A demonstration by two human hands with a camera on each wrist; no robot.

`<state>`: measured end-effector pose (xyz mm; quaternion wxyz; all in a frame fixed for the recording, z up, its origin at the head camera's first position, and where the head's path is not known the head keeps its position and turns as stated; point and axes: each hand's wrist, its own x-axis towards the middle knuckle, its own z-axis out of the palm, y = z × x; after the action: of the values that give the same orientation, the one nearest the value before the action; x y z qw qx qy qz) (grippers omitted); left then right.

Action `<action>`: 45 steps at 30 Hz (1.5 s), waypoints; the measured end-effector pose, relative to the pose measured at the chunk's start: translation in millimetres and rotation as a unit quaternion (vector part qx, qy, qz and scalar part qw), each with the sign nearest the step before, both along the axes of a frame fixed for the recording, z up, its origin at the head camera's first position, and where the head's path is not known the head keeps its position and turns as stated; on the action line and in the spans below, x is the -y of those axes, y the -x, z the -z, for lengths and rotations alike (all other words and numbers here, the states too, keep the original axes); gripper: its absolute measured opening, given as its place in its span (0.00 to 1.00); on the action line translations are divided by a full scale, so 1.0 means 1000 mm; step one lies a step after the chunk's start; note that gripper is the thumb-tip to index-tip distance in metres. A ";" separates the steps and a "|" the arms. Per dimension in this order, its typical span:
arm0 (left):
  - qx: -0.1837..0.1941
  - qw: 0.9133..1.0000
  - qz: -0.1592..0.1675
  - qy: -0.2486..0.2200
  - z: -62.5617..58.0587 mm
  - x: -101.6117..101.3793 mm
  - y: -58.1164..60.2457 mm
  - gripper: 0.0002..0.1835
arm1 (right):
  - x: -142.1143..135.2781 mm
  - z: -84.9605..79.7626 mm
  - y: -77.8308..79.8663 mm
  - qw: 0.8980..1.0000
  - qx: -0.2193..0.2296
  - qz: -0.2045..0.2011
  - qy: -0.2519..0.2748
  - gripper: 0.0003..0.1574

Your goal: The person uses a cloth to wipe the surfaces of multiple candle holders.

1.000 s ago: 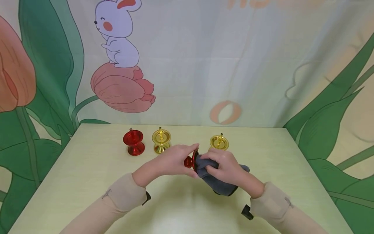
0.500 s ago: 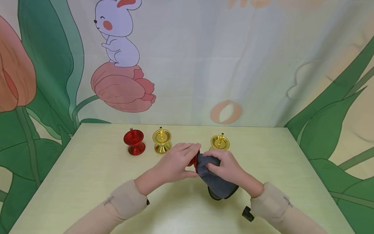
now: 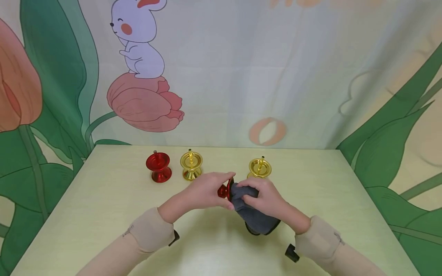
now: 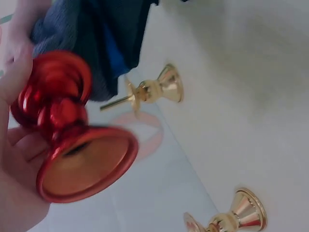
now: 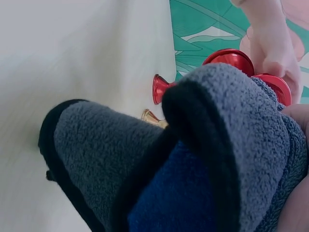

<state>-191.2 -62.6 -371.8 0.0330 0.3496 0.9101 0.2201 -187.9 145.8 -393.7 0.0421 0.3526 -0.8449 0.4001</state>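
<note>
My left hand (image 3: 206,191) holds a shiny red candle holder (image 4: 63,116) by its dish end, between thumb and fingers. The holder lies tipped on its side above the table, and the left wrist view looks into its hollow flared base. A grey towel (image 3: 260,219) with dark edging and a blue patch is bunched in my right hand (image 3: 267,195). Thumb and fingers pinch the towel against the open face of the red dish. Towel and fingers hide the inside of that dish.
Near the table's back edge stand another red candle holder (image 3: 159,168) and a gold candle holder (image 3: 191,166), both left of my hands. A second gold candle holder (image 3: 260,168) stands just behind my right hand. A printed curtain (image 3: 221,76) hangs behind the table (image 3: 114,214).
The left hand turned over the red candle holder, covering its base half a second ago, then turned back so the base shows again. The towel's hanging end has swung a little left.
</note>
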 end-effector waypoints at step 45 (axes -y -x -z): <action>0.136 0.990 0.009 0.036 0.000 0.018 0.000 0.49 | 0.012 0.006 -0.004 0.998 -0.013 -0.067 -0.011 0.16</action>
<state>-191.0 -80.9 -371.7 0.1707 0.3231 0.9015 0.2319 -183.8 134.1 -400.0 0.0227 0.4139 -0.8231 0.3882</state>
